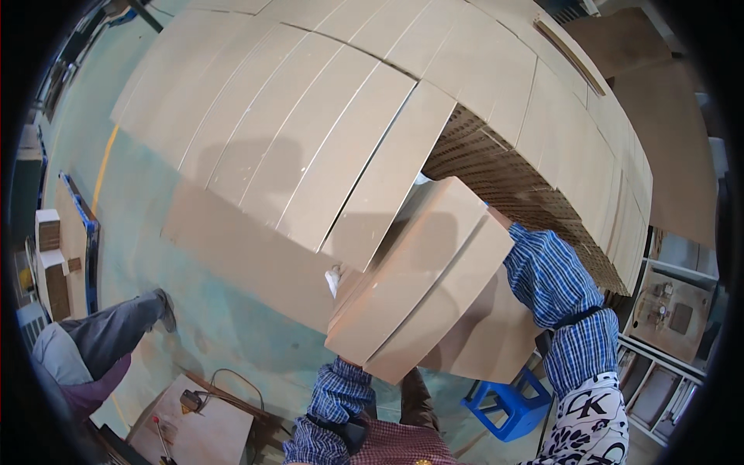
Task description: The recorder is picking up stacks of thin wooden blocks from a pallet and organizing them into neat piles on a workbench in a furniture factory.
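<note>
Between my hands is a stack of flat cardboard pieces (434, 271), tilted in front of me. My left hand (333, 280) grips its left end; a bit of white glove shows past the far edge and the rest is hidden. My right hand (422, 178) holds the far right end, with only white fingertips and a little of the wrist in sight. Beyond the stack spreads a wide layer of long cardboard strips (341, 132), laid side by side. A gap at its near right bares a brown perforated layer (496, 155) beside my right sleeve.
A blue plastic stool (511, 403) stands near my right leg. At the left, another person's leg (116, 329) reaches in. A low board with a tool (190, 422) lies at lower left. Metal shelving (659, 372) and large brown sheets (674, 139) are on the right.
</note>
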Demonstrator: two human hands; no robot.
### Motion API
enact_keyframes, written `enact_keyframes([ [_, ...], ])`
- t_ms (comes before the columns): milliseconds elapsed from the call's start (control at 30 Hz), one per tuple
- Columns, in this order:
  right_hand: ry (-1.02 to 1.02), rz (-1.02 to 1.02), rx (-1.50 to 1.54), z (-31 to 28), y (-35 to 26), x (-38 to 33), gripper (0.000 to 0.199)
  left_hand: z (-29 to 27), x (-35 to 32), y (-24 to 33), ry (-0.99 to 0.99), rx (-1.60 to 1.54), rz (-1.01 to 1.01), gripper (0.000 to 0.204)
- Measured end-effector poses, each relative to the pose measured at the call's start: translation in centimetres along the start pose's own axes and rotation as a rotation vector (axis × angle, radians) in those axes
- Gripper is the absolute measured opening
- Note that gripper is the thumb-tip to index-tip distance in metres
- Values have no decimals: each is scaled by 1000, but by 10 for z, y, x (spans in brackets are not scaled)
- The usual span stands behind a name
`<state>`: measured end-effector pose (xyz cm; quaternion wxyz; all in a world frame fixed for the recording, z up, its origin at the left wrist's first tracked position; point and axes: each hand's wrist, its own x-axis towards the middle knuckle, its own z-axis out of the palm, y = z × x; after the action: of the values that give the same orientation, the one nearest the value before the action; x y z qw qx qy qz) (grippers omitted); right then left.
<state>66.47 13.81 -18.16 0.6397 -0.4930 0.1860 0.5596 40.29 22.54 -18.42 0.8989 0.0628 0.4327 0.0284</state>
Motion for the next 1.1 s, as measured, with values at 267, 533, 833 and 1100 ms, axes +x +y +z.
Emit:
enact_keyframes([
  [267, -105, 3, 63, -21, -13, 43, 37, -17, 23, -19, -2, 92, -15, 70],
  [533, 99, -454, 68, -12, 100, -9, 33, -31, 32, -14, 14, 167, 6, 71],
  [833, 48, -418, 758, 22, 214, 40, 32, -37, 45, -12, -7, 260, 30, 72],
  [1100, -74, -445, 746, 9, 177, 29, 35, -40, 46, -14, -33, 319, 84, 74],
])
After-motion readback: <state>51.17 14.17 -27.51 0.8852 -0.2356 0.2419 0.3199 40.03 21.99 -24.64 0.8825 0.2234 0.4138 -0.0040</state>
